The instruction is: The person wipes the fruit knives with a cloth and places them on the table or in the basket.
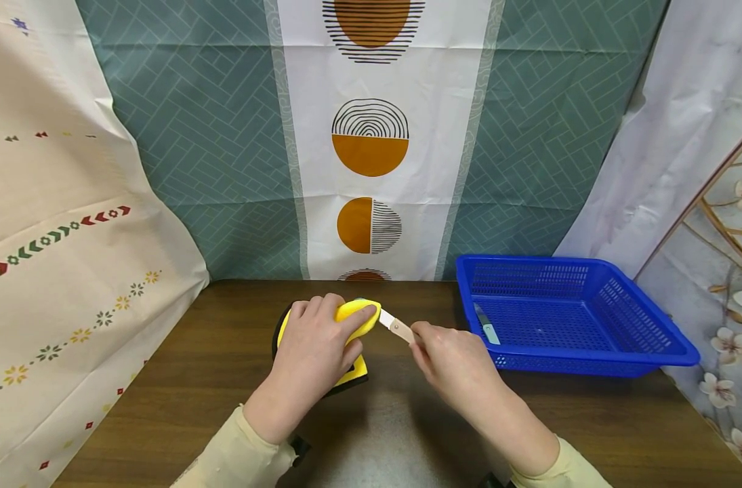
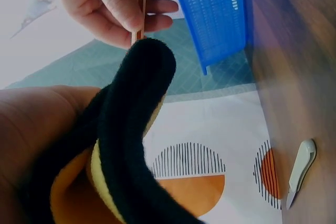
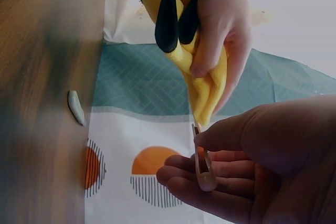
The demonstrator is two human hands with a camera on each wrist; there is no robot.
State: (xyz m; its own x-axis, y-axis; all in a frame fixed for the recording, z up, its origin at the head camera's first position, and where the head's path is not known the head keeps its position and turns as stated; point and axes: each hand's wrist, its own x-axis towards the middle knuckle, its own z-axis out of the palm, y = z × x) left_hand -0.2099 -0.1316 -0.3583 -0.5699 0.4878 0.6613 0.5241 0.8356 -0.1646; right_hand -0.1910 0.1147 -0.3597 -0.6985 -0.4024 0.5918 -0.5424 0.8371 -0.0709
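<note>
My left hand (image 1: 312, 342) grips a yellow cloth (image 1: 358, 315) with a black edge, which is folded about the blade of a small folding knife (image 1: 401, 330). The knife's beige handle (image 3: 205, 179) is pinched by my right hand (image 1: 462, 356), thumb on top and fingers beneath. Most of the blade is hidden in the cloth; only a short part by the handle shows in the head view. Part of the cloth hangs below my left hand. On the table lies a second knife (image 2: 302, 169) with a pale handle, seen in both wrist views.
At the right of the wooden table (image 1: 194, 379) stands a blue plastic basket (image 1: 590, 356) with perforated sides. A knife with a light green handle (image 1: 490, 332) lies in its left end. Patterned curtains (image 1: 224, 135) hang behind the table and at both sides.
</note>
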